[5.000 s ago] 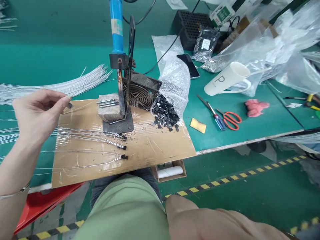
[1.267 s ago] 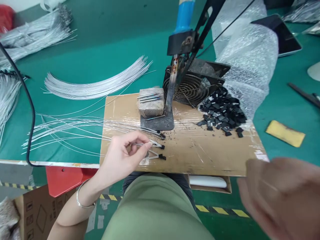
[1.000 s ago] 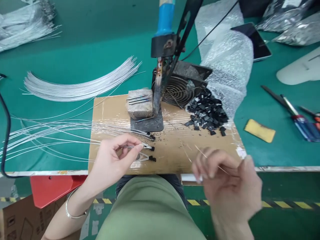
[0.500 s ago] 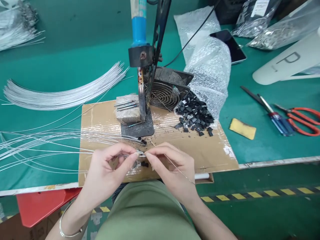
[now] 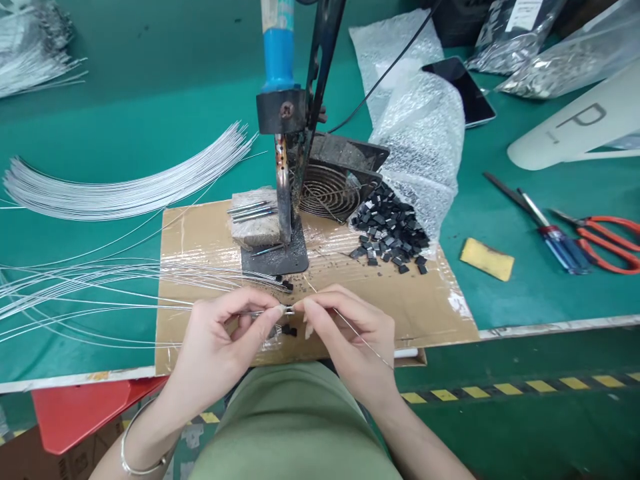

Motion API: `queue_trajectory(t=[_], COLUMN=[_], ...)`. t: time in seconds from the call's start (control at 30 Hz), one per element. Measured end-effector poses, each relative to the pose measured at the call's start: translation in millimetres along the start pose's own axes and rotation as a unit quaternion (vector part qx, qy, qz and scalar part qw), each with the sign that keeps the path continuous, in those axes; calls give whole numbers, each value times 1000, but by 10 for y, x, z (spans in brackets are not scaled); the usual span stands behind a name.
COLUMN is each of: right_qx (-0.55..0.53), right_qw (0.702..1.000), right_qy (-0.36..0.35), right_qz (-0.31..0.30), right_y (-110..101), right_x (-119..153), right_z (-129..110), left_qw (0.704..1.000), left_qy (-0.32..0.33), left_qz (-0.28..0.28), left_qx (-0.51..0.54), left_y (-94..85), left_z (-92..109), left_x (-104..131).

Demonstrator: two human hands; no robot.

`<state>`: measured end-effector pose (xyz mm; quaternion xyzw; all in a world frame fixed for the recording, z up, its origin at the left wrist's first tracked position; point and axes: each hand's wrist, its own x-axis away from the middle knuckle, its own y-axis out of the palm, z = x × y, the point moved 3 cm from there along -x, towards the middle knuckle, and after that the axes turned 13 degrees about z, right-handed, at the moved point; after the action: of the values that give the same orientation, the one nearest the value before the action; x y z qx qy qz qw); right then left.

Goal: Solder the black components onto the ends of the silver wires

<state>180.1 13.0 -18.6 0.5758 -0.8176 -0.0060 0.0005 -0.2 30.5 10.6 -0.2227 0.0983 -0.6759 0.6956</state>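
My left hand (image 5: 225,340) is closed, thumb and forefinger pinching thin white wire (image 5: 173,307) near its end. A small metallic tip (image 5: 289,309) shows just past those fingertips. My right hand (image 5: 357,347) is closed too, its thumb and forefinger against or very near that tip; what they pinch is mostly hidden. A thin silvery strand, like solder wire (image 5: 367,343), runs across the right hand. Below the fingertips lies a small black connector (image 5: 289,330), and more black-ended wires (image 5: 283,281) lie above, all on the cardboard sheet (image 5: 425,307).
A blue-handled soldering iron (image 5: 279,60) stands clamped upright beyond my hands, beside a fan grille (image 5: 327,193). Black connector pieces (image 5: 393,227) spill from a bubble bag (image 5: 425,133). A wire bundle (image 5: 125,193) lies left; a yellow sponge (image 5: 487,259), screwdriver (image 5: 563,247) and scissors (image 5: 607,243) lie right.
My right hand has shifted slightly right, and its thumb has lifted and moved. More of the small metallic tip shows between the hands. The left hand keeps its pinch.
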Motion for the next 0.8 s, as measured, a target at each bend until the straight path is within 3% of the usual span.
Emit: queue_trajectory(t=[0.3,0.57,0.8], right_qx=[-97,-200,-236], right_qw=[993,963,946], right_qy=[68,177,218], right_qz=[-29,-38,-39], right_y=[53,131,146], right_x=[29,77,88], right_z=[86,139,165], left_qw=[999,998,998], left_qy=[-21,-27,-36], left_qz=[-3,12,12], left_qx=[44,55,51], left_y=[35,34,60], left_z=[-15,-23,-47], left_x=[-6,37,56])
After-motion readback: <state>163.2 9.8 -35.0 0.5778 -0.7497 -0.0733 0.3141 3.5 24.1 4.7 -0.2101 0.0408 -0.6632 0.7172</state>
